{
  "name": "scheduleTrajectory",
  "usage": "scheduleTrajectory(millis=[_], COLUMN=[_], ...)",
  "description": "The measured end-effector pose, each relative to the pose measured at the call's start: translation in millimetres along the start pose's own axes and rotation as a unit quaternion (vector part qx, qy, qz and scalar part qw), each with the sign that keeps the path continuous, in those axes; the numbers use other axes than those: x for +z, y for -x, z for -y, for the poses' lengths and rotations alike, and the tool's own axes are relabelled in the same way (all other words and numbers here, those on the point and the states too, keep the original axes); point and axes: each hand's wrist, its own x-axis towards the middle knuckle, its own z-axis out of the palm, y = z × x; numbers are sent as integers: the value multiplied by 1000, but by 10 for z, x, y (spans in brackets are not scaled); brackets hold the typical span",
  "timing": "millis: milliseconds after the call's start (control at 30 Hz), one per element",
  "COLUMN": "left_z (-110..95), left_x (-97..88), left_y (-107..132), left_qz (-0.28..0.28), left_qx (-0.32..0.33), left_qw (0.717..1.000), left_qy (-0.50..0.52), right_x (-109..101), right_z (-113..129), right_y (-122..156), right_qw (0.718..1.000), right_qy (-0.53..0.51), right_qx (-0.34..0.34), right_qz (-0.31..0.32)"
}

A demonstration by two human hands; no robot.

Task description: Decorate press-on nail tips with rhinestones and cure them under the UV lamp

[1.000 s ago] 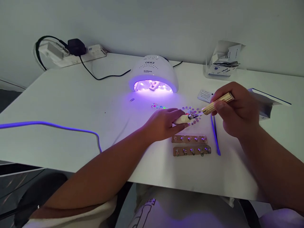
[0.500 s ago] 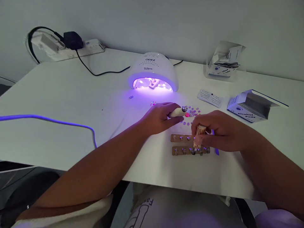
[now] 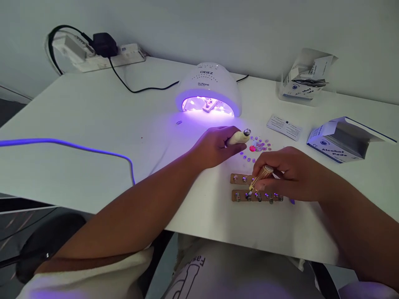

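Note:
My left hand [image 3: 220,144] is closed around a cream-coloured polish bottle [image 3: 237,138], its bare metallic neck pointing up and right. In my right hand [image 3: 285,174] is a gold-capped polish brush [image 3: 262,177], pinched and tilted down to the left. The brush tip meets or nearly touches a small shiny piece on the lower brown strip [image 3: 253,200]; contact is hard to tell. Several such pieces sit along this strip. Another brown strip [image 3: 240,183] lies just behind it, partly hidden by my right hand. Beyond are loose small gems [image 3: 264,143] and a bright pink dot [image 3: 252,148].
A lit nail lamp [image 3: 208,89] stands behind my hands with a small piece inside. To the right are an open alcohol pads box [image 3: 333,143], a printed card [image 3: 284,126] and a clear bin [image 3: 305,79]. A power strip [image 3: 109,62] and purple cable [image 3: 77,146] are left.
The brush in my right hand has shifted left along the lower strip and leans over more. My left hand keeps the bottle. The whole view has shifted slightly.

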Motion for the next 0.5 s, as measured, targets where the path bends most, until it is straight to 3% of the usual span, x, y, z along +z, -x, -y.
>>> scheduleTrajectory(millis=[167,500], left_z=[-6,-10], left_x=[3,5], left_y=[-7,-19], left_qz=[2,-1], left_qx=[-8,-13], left_qw=[1000,1000], left_qy=[8,16], right_x=[25,88], right_z=[-15,-2], right_y=[-3,-21], right_qw=[999,998], right_qy=[7,-56], right_qx=[-10,3], right_qz=[-38,-5])
